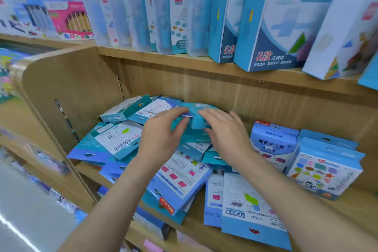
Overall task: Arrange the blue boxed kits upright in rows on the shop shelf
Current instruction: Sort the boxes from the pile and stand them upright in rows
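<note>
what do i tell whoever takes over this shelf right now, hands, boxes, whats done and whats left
Left hand pinches the left end of a teal box, held over the pile. Right hand lies on the box's right end; its grip is unclear.
Done: a few upright kits stand at the right of the shelf.
Left: the pile of blue kits lies flat and overlapping across the left and middle of the shelf, and a large flat box lies at the front edge. Stand these up in rows beside the upright kits.
</note>
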